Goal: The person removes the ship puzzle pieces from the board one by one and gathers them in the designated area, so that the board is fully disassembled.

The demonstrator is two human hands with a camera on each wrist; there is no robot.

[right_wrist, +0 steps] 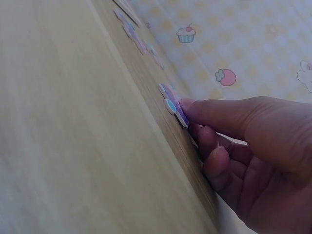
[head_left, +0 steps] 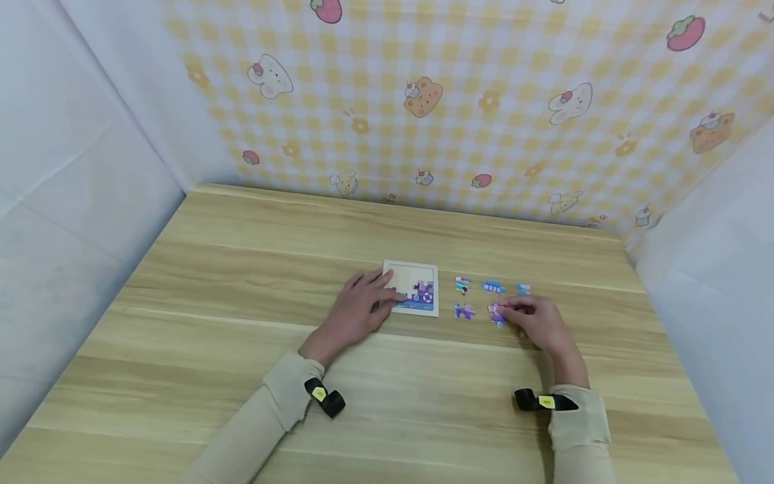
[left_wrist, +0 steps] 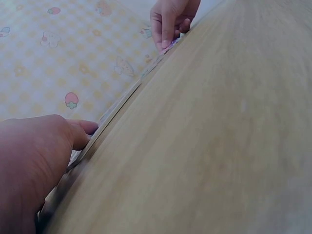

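Observation:
A square puzzle tray lies on the table, with joined pieces along its bottom and right side. My left hand rests on the tray's left part, fingers spread; in the left wrist view that hand lies at the tray's edge. To the right, my right hand pinches a purple puzzle piece between thumb and finger. The right wrist view shows the thumb of this hand on the purple piece, which is at the table surface.
Loose pieces lie between tray and right hand: a striped one, a blue one, a purple one and a small blue one. A patterned cloth hangs behind the wooden table.

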